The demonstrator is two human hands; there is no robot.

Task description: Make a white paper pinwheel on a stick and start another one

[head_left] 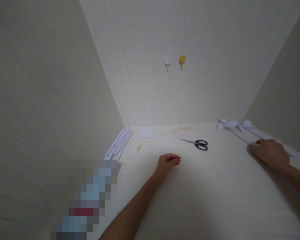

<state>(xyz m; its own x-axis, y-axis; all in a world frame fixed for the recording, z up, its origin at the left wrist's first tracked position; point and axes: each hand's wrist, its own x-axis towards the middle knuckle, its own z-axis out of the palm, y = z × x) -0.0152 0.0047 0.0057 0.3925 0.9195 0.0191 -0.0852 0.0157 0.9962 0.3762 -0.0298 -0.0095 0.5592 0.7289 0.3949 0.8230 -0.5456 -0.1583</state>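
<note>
Pale wood-grain laminate made up the tabletop [202, 200] under my arms, smooth and faintly lined. Nearest me, at the lower left, a patch of the view was blocked out in coarse squares, and I could not tell what lay there. My left hand [167, 163] rested near the middle of the tabletop, its fingers [175, 161] curled loosely inward and holding nothing. My right hand [271, 153] lay palm down at the right edge, fingers spread flat over a long rolled white paper stick [240, 135]; whether they pinched it or only pressed on it, I could not make out. That stick and a second one beside it ran away from me to folded paper bows [233, 124] at their far ends. Black-handled scissors [197, 143] lay shut between my two hands, a little farther off, steel blades pointing left. At the far left a bundle of thin white paper rolls [118, 143] lay along the wall, with a flat white sheet [144, 133] just beside it. Faint tan scraps [180, 130] beyond were too blurred to identify. On the back wall hung a white hook [167, 63] and a yellow hook [182, 60].
</note>
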